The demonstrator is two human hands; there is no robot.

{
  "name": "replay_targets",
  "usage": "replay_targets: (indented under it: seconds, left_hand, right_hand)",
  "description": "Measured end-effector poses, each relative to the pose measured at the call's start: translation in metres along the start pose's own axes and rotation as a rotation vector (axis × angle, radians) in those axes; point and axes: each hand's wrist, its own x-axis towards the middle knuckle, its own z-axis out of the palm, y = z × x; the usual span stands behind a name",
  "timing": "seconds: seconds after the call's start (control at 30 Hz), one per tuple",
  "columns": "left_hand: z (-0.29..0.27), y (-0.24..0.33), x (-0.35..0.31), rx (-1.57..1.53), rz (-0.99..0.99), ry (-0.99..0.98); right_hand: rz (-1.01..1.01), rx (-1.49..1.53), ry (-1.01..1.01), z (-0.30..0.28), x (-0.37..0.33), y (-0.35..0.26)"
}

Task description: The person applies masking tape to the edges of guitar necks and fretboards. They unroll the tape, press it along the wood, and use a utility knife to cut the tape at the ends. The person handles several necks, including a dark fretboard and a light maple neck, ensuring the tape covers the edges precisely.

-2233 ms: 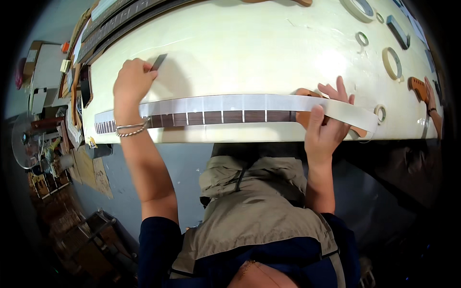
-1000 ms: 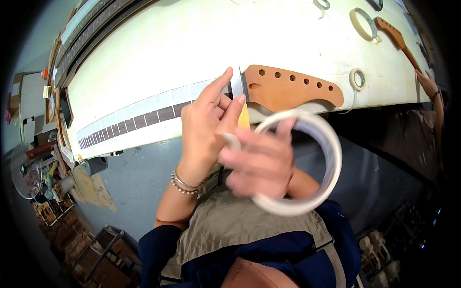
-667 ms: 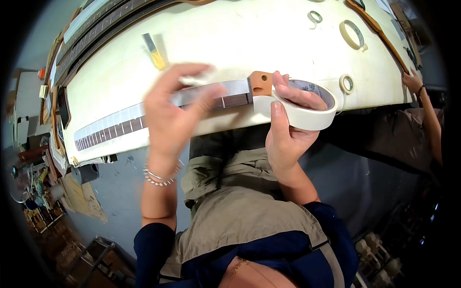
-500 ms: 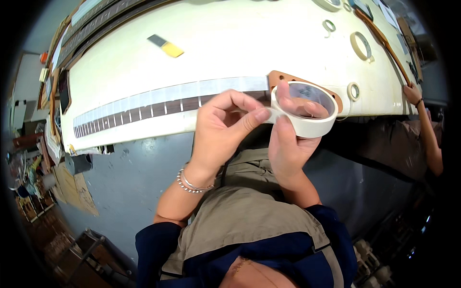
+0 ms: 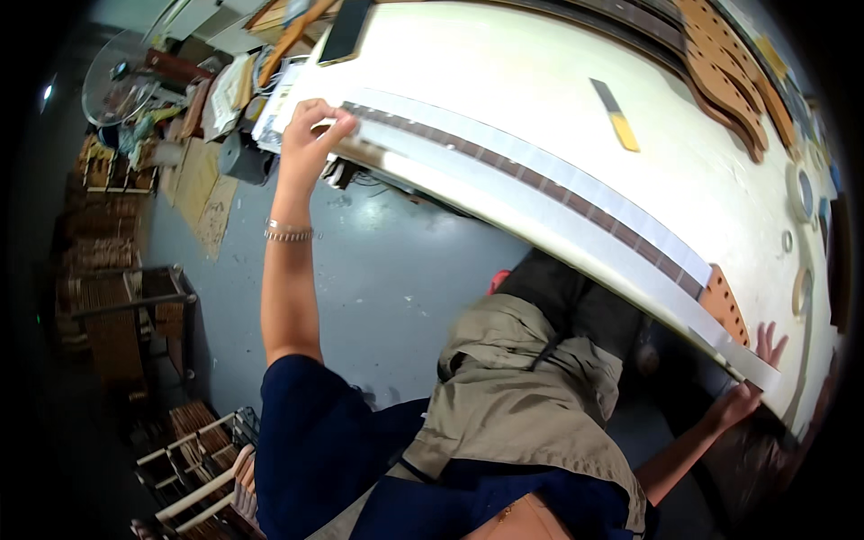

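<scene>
A guitar neck (image 5: pixel 723 301) lies along the table's near edge, its drilled brown headstock at the right end. Pale tape covers the far side of its dark fretboard (image 5: pixel 540 183). Along the near side runs a long strip of white tape (image 5: pixel 706 328), stretched between my hands; whether it touches the board I cannot tell. My left hand (image 5: pixel 315 135), past the narrow left end, pinches the tape's free end, slightly blurred. Beyond the headstock my right hand (image 5: pixel 742 400) holds the masking tape roll (image 5: pixel 756 369), some fingers showing past its far side.
A flat blade with a yellow handle (image 5: pixel 618 117) lies farther back on the table. More necks with drilled brown headstocks (image 5: pixel 724 67) stand at the far right, near loose tape rolls (image 5: pixel 799 193). A dark flat slab (image 5: pixel 346 31) rests at the far left. Racks (image 5: pixel 171 306) stand on the floor at left.
My hands have moved far apart, left hand to the neck's narrow end, right hand past the headstock. A long strip has come off the roll between them. The view has turned.
</scene>
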Motion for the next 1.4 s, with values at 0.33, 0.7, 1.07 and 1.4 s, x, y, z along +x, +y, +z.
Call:
replay_targets:
  seconds: [0.33,0.7,1.07,1.4]
  left_hand:
    - [-0.027,-0.045,0.051,-0.174,-0.284,-0.288]
    - [-0.029,-0.052,0.047,-0.093,-0.224,-0.231]
    - [-0.026,-0.056,0.039,0.018,-0.175,-0.083]
    - [0.022,-0.051,-0.024,0.603,0.446,0.102]
  right_hand:
    - [0.208,-0.078,-0.056,0.051,0.02,-0.045]
    - [0.092,-0.184,-0.06,0.052,0.022,-0.042]
    - [0.129,-0.183,-0.063,0.054,0.021,-0.047]
    - [0.258,-0.158,0.054,0.057,0.016,-0.035]
